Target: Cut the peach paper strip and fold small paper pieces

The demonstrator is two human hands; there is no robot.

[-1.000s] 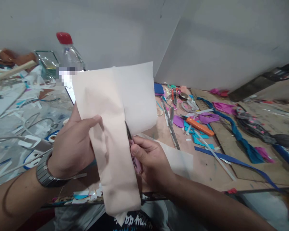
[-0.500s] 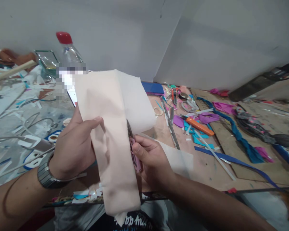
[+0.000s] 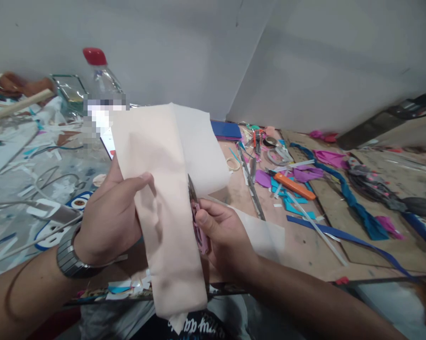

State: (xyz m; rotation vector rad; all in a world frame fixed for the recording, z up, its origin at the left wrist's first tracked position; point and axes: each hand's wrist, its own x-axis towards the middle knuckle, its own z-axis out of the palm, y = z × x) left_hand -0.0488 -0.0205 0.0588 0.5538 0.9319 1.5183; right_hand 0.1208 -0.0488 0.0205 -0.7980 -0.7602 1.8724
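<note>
A pale peach sheet [image 3: 163, 189], paper or thin fabric, hangs in front of me, with a whiter part of it spreading to the right behind a long edge. My left hand [image 3: 115, 212] pinches it at the left side, thumb on the front face and the other fingers hidden behind. In my right hand [image 3: 223, 231] is a pair of scissors [image 3: 200, 231] with pink handles. Its dark blades point up along the sheet's right edge, beside the split between the peach and whiter parts. The lower end of the sheet dangles past the table edge.
An orange utility knife [image 3: 294, 185], a blue strip [image 3: 347, 243] and coloured scraps lie to the right. A bottle with a red cap [image 3: 94, 55] and a lit screen [image 3: 106, 132] stand behind at left. Cables and a white adapter [image 3: 55, 210] lie at left.
The scissors' blades show slightly more beside the sheet's edge. Both hands keep nearly the same place and grip, and the sheet has barely shifted.
</note>
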